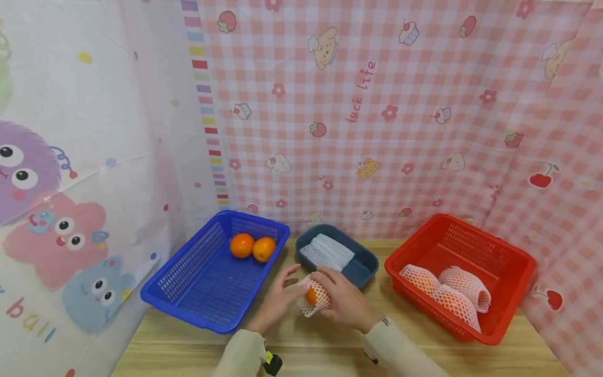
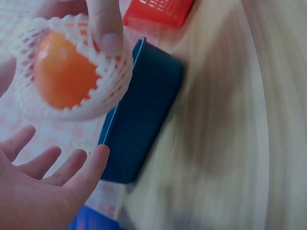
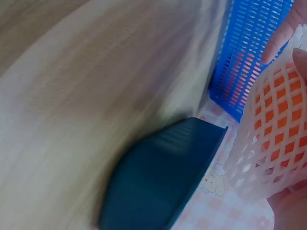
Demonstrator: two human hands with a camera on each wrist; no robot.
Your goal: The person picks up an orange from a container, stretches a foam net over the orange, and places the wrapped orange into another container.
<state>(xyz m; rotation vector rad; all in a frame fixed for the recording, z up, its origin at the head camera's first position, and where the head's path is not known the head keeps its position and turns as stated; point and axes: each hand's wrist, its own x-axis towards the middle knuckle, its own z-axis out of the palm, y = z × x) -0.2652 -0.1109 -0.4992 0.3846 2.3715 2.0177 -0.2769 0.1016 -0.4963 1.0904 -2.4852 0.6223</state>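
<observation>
An orange [image 1: 311, 296] sits inside a white foam net sleeve [image 2: 112, 91], its skin bare at the sleeve's open end. My right hand [image 1: 347, 302] grips the netted orange from the right, thumb and fingers around it. On the other side my left hand [image 1: 278, 298] is spread, palm toward the fruit; in the left wrist view its fingers [image 2: 72, 167] stand apart from the net. Both hands are above the table, in front of a dark teal tray [image 1: 369, 262] that holds flat white foam nets [image 1: 327, 252].
To the left stands a blue basket [image 1: 202, 283] with two bare oranges [image 1: 242, 245] at its far right corner. A red basket [image 1: 511, 293] at the right holds several netted fruits [image 1: 457, 306]. Behind the wooden table [image 1: 311, 356] hangs a pink checked cloth [image 1: 301, 146].
</observation>
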